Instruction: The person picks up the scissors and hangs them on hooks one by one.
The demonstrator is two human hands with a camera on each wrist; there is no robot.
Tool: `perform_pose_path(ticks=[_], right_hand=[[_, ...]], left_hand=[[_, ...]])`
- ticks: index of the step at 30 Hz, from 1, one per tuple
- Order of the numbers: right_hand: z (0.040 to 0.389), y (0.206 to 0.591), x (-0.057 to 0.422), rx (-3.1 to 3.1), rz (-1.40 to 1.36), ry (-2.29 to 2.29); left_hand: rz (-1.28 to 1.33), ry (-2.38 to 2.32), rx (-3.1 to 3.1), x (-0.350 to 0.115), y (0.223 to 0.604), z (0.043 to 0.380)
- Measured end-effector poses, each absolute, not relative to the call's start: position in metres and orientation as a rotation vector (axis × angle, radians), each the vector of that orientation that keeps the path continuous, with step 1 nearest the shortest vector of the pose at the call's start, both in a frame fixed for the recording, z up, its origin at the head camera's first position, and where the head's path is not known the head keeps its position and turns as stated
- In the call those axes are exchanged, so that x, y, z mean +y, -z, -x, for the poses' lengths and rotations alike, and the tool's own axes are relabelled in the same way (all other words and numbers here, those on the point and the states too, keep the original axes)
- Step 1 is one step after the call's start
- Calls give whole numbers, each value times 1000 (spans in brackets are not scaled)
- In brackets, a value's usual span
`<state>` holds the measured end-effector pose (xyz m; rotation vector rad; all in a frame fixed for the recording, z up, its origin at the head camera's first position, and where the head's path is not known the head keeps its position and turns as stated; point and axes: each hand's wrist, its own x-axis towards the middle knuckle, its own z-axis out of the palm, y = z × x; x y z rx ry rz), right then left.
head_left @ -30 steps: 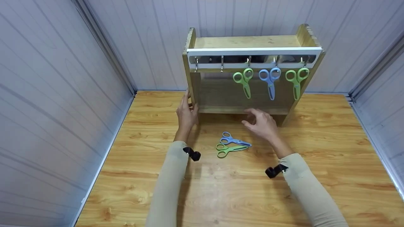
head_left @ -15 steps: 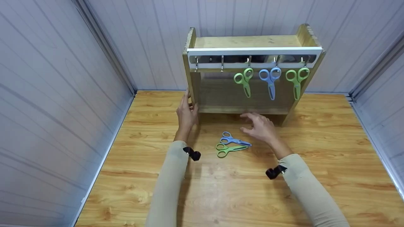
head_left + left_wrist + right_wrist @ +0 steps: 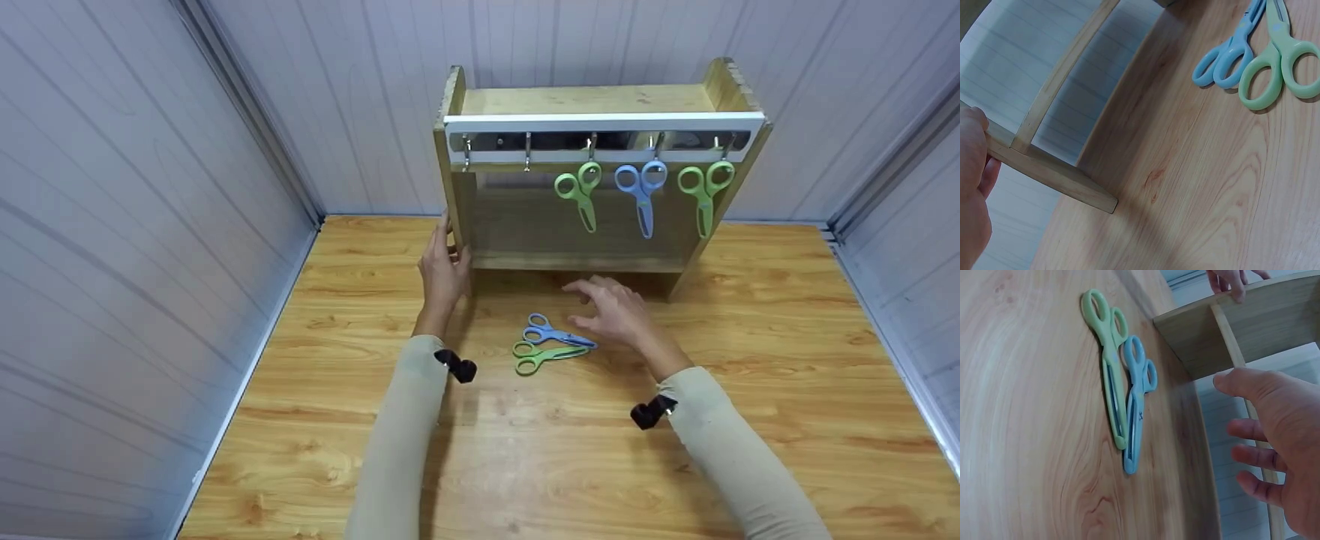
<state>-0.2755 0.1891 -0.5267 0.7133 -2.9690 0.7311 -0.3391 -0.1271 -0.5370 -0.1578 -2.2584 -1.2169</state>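
My left hand (image 3: 442, 271) grips the left side panel of a wooden shelf (image 3: 577, 261), thumb on one face and fingers on the other. My right hand (image 3: 616, 311) holds nothing and hovers in front of the shelf with loosely bent fingers. Just left of it, blue scissors (image 3: 551, 333) and green scissors (image 3: 538, 356) lie side by side on the floor, their tips pointing right. Both pairs also show in the right wrist view, the green scissors (image 3: 1111, 374) beside the blue scissors (image 3: 1135, 396), apart from the fingers.
Along the shelf's top front runs a hook rail (image 3: 495, 141). From its hooks hang green scissors (image 3: 581, 196), blue scissors (image 3: 643, 196) and another green pair of scissors (image 3: 705, 196) at right. The two left hooks hold nothing. Panelled walls (image 3: 375, 97) enclose the wood-look surface.
My right hand has come down and slightly left, away from the shelf and closer to the blue scissors on the floor. The left hand stays on the side panel.
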Motion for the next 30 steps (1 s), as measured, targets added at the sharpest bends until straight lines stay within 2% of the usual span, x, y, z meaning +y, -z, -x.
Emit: perform_pose_path(ticks=[19, 30], right_hand=[[274, 544, 190, -3081, -806, -595], [271, 551, 193, -3115, -811, -685]], left_hand=[[152, 1230, -2250, -127, 537, 340], [165, 1221, -2256, -127, 538, 339]])
